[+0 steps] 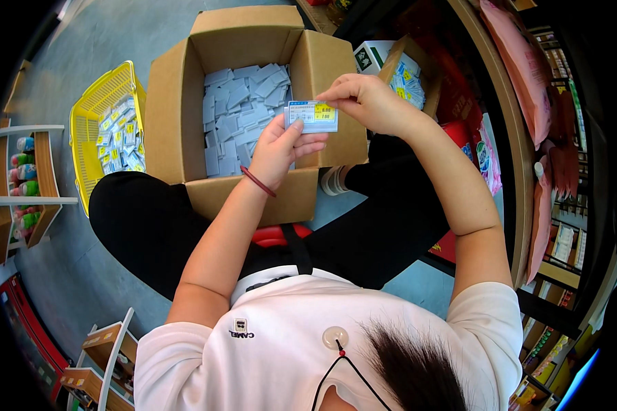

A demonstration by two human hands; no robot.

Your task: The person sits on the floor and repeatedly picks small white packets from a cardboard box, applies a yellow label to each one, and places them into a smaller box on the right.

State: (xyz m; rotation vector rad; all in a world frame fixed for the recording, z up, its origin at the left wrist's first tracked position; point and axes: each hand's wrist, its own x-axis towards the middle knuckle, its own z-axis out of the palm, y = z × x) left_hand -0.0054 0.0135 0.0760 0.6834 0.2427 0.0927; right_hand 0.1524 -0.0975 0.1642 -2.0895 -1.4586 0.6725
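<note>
You sit on the gray floor (116, 41) with your legs crossed, and a big brown cardboard box (253, 41) rests open in the top middle of the frame, right in front of you. The box is full of small pale blue plastic sleeves (236, 109) lying in a loose pile. To the left of the box, in the upper left of the frame, sits a yellow basket (89, 116) with lots of little yellow and white price tags (120, 140) inside it. On the far left edge you can see a small white and wood rack (38, 171) with bottles on it. On the right side, shelves (528, 171) curve down the frame with bright packets on them. In the top right, just past the big box, a smaller box (404, 65) holds more little tags. Your left hand (281, 147) and your right hand (367, 103) are both up over the big box, and both are pinched closed on one small price tag (312, 115), blue and white with a yellow patch. Your left hand grips its left end and your right hand grips its top right corner. A thin red band (257, 181) goes around your left wrist.
</note>
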